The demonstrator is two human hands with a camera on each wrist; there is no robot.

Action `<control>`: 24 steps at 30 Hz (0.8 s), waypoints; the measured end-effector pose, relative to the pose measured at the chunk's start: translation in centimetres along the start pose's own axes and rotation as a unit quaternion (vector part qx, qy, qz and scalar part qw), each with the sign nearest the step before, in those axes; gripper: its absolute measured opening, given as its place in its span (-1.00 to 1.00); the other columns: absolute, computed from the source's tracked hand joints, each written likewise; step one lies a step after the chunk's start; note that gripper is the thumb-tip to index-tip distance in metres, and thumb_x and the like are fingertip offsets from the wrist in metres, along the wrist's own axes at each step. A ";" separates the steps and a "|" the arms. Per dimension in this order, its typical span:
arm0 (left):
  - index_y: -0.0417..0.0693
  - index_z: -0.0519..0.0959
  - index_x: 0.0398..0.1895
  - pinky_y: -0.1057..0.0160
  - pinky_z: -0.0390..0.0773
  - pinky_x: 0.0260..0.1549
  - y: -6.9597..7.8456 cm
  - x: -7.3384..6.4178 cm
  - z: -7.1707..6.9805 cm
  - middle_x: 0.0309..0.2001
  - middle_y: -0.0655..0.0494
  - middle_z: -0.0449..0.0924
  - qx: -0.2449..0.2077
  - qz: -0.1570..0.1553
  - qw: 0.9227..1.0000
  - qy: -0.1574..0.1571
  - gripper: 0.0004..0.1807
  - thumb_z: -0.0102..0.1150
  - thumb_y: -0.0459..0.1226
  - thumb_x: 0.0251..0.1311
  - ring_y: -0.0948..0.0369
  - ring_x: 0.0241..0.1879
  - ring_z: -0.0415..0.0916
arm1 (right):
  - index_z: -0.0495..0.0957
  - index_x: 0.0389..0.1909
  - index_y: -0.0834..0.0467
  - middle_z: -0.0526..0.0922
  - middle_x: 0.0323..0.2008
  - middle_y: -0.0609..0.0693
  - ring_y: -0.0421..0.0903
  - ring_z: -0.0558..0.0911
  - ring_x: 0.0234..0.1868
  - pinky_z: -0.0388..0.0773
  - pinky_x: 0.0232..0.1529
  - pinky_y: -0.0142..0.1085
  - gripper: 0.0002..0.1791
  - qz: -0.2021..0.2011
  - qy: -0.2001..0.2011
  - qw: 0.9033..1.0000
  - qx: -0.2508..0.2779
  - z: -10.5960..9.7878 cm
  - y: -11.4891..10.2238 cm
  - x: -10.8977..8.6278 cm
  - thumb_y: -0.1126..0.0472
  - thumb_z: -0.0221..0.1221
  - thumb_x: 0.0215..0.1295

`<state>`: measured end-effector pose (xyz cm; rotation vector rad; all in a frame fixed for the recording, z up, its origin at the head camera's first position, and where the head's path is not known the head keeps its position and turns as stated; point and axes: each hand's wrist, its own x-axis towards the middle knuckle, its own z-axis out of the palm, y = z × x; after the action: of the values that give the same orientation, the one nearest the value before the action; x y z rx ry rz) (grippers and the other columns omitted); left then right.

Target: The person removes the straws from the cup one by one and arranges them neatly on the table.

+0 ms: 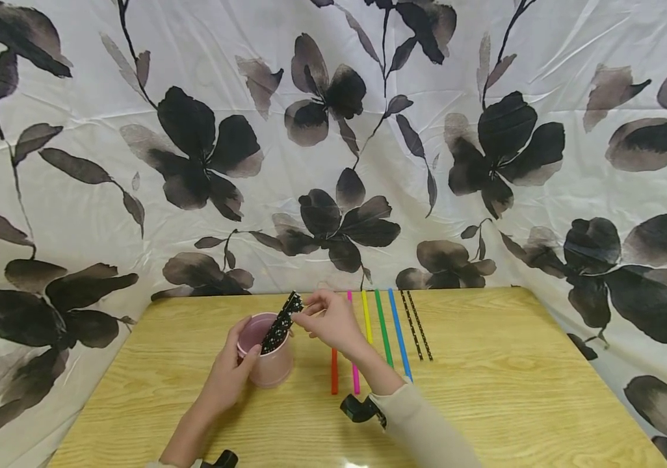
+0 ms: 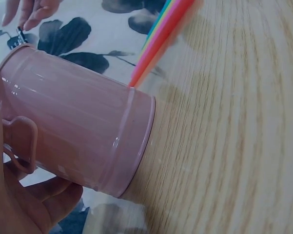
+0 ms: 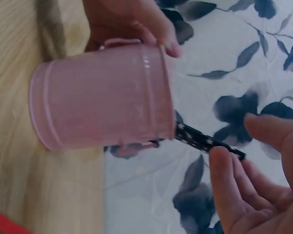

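Observation:
My left hand [image 1: 231,370] grips a pink pail-like cup [image 1: 272,370] by its side, the thumb at the rim. In the left wrist view, the cup [image 2: 78,112] shows a small looped handle [image 2: 27,141]. A slim black bundle with white specks [image 1: 277,331] leans in the cup, its upper end sticking out over the rim. My right hand [image 1: 333,322] is at that upper end. In the right wrist view, the fingertips [image 3: 219,156] overlap the tip of the black bundle [image 3: 200,139], while the thumb [image 3: 268,129] stands apart from them.
Right of the cup, coloured straw-like sticks lie in a row: red [image 1: 335,374], pink [image 1: 355,380], yellow [image 1: 366,318], green [image 1: 383,325] and blue [image 1: 399,331]. Two thin black speckled sticks [image 1: 412,325] lie beyond. Floral cloth [image 1: 333,162] hangs behind the wooden table [image 1: 485,390].

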<state>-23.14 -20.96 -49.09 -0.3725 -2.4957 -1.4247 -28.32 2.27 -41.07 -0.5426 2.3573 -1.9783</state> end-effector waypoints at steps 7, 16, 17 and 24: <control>0.05 0.00 0.51 -0.15 0.31 0.15 -0.5 0.0 0.1 0.34 -0.17 0.27 0.006 0.006 1.000 0.006 -0.36 -0.05 -0.13 0.47 -0.08 0.29 0.27 | 0.55 -0.34 0.31 0.64 -0.47 0.04 0.02 0.68 -0.54 0.62 -0.55 -0.21 -0.74 -0.001 0.043 0.999 0.023 1.1 1.2 0.4 0.23 0.39 0.11; 0.03 0.01 0.51 -0.16 0.31 0.14 -0.8 0.1 0.1 0.34 -0.20 0.27 0.008 0.007 1.000 0.008 -0.37 -0.04 -0.14 0.47 -0.10 0.29 0.27 | 0.59 -0.34 0.25 0.67 -0.45 0.08 -0.10 0.64 -0.60 0.61 -0.55 -0.18 -0.76 0.015 0.041 0.999 -0.003 2.3 2.2 0.8 0.14 0.36 0.17; 0.03 0.01 0.51 -0.15 0.31 0.15 -0.7 0.1 0.1 0.34 -0.19 0.27 0.007 0.007 1.000 0.009 -0.37 -0.04 -0.15 0.46 -0.10 0.29 0.27 | 0.59 -0.36 0.24 0.67 -0.45 0.09 -0.10 0.64 -0.60 0.60 -0.57 -0.21 -0.76 0.014 0.044 0.999 -0.007 2.4 2.2 0.8 0.14 0.36 0.17; 0.04 0.02 0.50 -0.16 0.32 0.14 -0.7 0.1 0.2 0.33 -0.19 0.28 0.005 0.004 1.000 0.009 -0.37 -0.02 -0.17 0.45 -0.09 0.28 0.28 | 0.62 -0.37 0.27 0.65 -0.49 0.01 0.12 0.69 -0.48 0.59 -0.59 -0.26 -0.80 -0.005 0.061 0.998 -0.007 3.0 2.5 1.2 0.19 0.33 0.20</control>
<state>-23.48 -21.11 -49.77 -0.3650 -2.4840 -1.4066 -29.37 -0.60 -43.80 -0.4487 2.4440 -2.0571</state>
